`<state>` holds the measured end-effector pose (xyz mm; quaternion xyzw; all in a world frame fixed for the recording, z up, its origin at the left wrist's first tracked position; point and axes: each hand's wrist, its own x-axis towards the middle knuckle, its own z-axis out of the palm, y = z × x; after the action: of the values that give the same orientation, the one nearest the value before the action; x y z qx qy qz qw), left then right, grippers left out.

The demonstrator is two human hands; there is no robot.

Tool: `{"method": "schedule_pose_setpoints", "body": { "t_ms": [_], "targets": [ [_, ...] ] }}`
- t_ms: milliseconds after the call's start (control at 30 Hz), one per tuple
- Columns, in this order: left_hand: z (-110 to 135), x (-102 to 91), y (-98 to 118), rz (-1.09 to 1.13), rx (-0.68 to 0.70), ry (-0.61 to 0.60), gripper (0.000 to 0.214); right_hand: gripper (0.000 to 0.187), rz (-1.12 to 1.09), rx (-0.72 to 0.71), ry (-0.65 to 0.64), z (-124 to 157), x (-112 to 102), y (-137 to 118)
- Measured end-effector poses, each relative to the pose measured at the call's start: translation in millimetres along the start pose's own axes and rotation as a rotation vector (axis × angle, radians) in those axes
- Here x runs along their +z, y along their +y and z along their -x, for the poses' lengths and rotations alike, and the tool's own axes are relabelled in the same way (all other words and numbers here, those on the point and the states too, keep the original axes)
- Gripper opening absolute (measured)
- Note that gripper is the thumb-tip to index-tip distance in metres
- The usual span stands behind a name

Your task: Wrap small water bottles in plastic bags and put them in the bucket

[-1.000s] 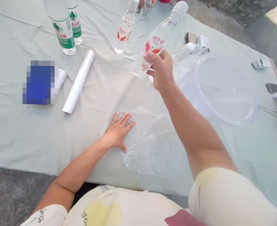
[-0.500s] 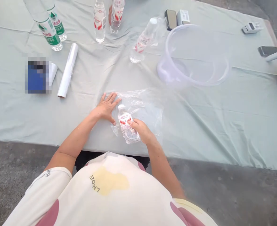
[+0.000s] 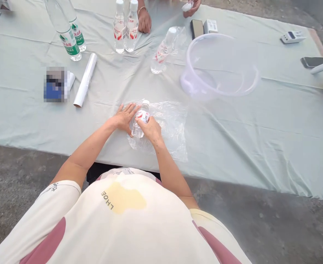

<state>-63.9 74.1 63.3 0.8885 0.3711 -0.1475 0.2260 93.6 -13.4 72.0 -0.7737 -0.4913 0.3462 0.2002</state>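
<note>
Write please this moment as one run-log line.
left hand: spread on plastic sheet | right hand: holding capped bottle | on cloth: white roll, translucent basin

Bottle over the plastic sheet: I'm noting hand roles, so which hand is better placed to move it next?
Probably the right hand: it grips the bottle, while the left hand lies spread at the left edge of the plastic sheet and seems better suited to holding that down.

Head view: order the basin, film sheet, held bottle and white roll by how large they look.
1. Basin
2. Film sheet
3. Held bottle and white roll: too close to rank; the roll looks longer but thinner.
</note>
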Motion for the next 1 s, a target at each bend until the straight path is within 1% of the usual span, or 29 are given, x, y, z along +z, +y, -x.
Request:
{"method": "schedule_pose_setpoints", "body": {
  "t_ms": [133, 233, 333, 400, 433, 500, 533, 567, 633, 733, 800, 900, 933, 1000],
  "targets": [
    [8, -3.1, 2, 0.008, -0.027, -0.009, 0.143, 0.069, -0.015, 0.015, -0.011, 2, 8, 2],
    [22, -2.6, 2, -0.007, -0.068, 0.007, 0.141, 0.072, -0.017, -0.017, -0.03, 4, 9, 0],
    [40, 2.3, 2, -0.024, -0.203, 0.075, 0.132, 0.074, 0.006, -0.029, -0.053, 5, 9, -4],
    [53, 7.1, 2, -0.024, -0.319, 0.175, 0.117, 0.076, 0.029, -0.028, -0.077, 6, 8, -6],
    [59, 9.8, 4, -0.004, -0.372, 0.242, 0.104, 0.075, 0.034, -0.034, -0.091, 7, 7, -6],
    [69, 15.7, 9, 0.08, -0.465, 0.368, 0.071, 0.071, 0.02, -0.062, -0.107, 8, 6, -4],
    [72, 18.9, 13, 0.136, -0.514, 0.412, 0.055, 0.067, 0.003, -0.08, -0.111, 8, 5, -2],
    [75, 22.2, 18, 0.184, -0.557, 0.429, 0.044, 0.062, -0.016, -0.092, -0.111, 9, 4, -1],
    [76, 28.8, 31, 0.23, -0.6, 0.421, 0.035, 0.053, -0.062, -0.099, -0.115, 11, 2, 3],
    [74, 37.1, 51, 0.258, -0.623, 0.374, 0.037, 0.051, -0.118, -0.102, -0.108, 15, -5, 9],
    [73, 40.9, 60, 0.266, -0.636, 0.349, 0.038, 0.051, -0.116, -0.143, -0.048, 14, -15, 9],
    [75, 45.3, 66, 0.294, -0.662, 0.319, 0.033, 0.042, -0.039, -0.275, 0.084, 0, -34, 2],
    [77, 46.8, 66, 0.319, -0.672, 0.307, 0.032, 0.039, -0.002, -0.338, 0.104, -9, -39, -4],
    [80, 49.9, 65, 0.38, -0.684, 0.293, 0.031, 0.036, 0.094, -0.459, 0.088, -31, -44, -19]
  ]
}}
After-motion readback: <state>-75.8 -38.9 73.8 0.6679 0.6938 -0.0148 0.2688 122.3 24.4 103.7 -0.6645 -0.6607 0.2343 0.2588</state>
